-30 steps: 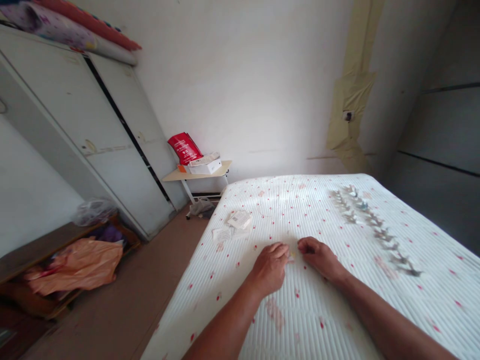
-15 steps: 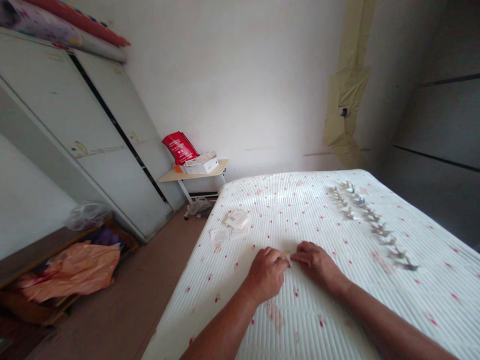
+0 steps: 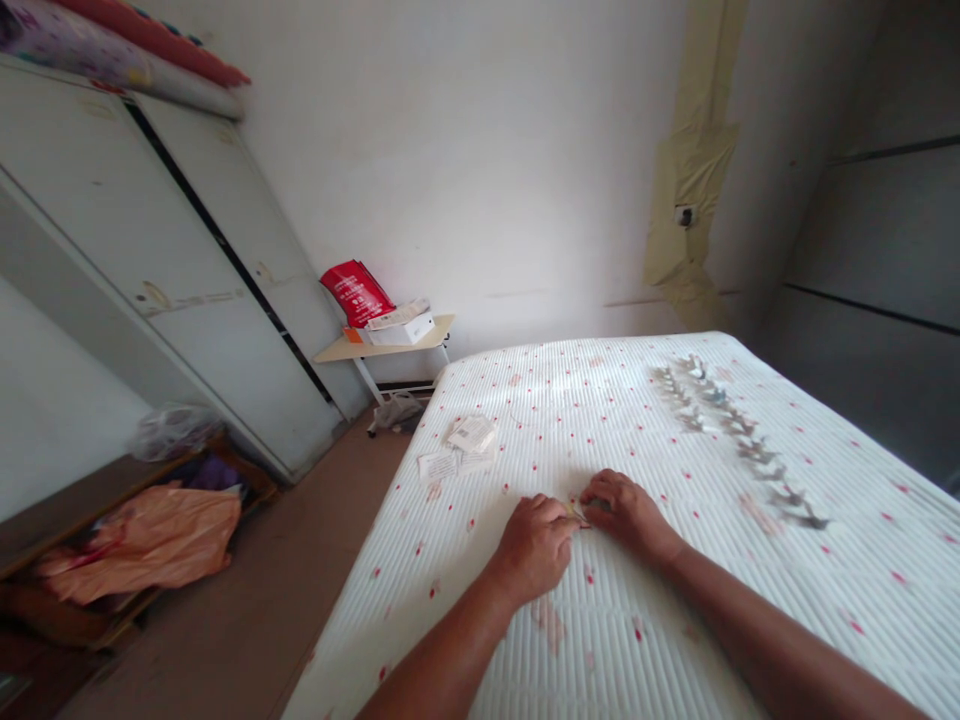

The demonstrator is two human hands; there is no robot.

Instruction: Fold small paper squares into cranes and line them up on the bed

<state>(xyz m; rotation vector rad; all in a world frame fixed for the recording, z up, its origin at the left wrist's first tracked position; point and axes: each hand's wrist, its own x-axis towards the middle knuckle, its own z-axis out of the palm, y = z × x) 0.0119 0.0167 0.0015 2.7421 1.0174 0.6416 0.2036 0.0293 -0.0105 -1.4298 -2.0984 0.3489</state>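
My left hand (image 3: 534, 548) and my right hand (image 3: 628, 512) meet low over the bed, fingers closed round a small folded piece of paper (image 3: 578, 516). Only a sliver of the paper shows between the fingertips; the rest is hidden by them. To the left lies a little pile of printed paper squares (image 3: 474, 434), with some loose ones beside it. Over on the right, small folded paper figures (image 3: 759, 451), shaped like birds, stand in two slanting rows.
The bed (image 3: 555, 425) has a white ribbed cover with red specks. Behind its left corner a small table (image 3: 351, 348) bears a red bag (image 3: 357, 292) and a white box (image 3: 409, 331). A wardrobe (image 3: 187, 290) and an orange bag (image 3: 161, 535) are at left.
My right hand has shifted slightly up, its fingers curling more over the paper. My left hand stays nearly where it was, and the view has tilted a little.
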